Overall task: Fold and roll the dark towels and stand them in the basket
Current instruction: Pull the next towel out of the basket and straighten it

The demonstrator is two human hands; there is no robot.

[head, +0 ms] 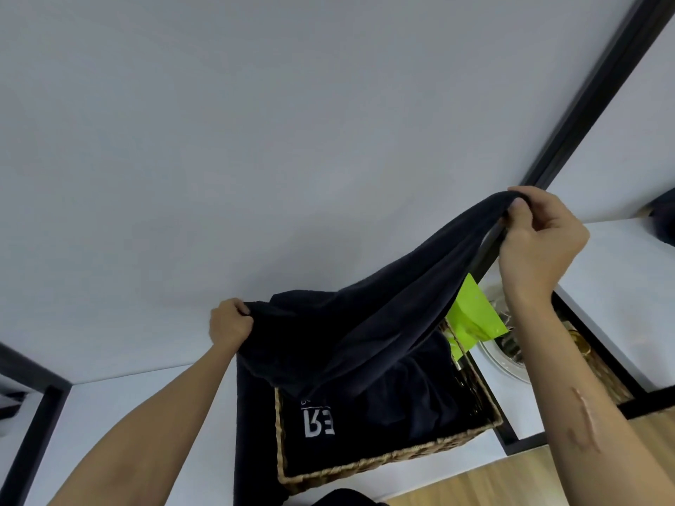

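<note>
Head view, looking down over a white desk [153, 425] against a pale wall. 1 dark towel [383, 308] is hanging in the air between both hands, stretched along its top edge and sagging in the middle, with its lower folds draping down into and over the left rim of the wicker basket [398, 456]. The left hand [230, 325] is gripping 1 end with fingers curled round a bunched corner; the right hand [540, 239], held higher, is pinching the other end between thumb and fingers. More dark cloth is lying inside the basket, 1 piece showing white lettering [317, 422]; whether that is a separate towel or part of the held one cannot be told. A lime-green packet [471, 312] is sitting just beside the basket's far right corner. Judgement: the step in hand is the spreading-out of a towel, ahead of any fold; nothing rolled or standing is visible in the basket. The next move is likely calling for the towel to be lifted clear of the basket, its 2 held ends brought level, and the cloth laid flat on the bare desk surface or halved in the air. The risk is the trailing hem snagging on the wicker rim.
</note>
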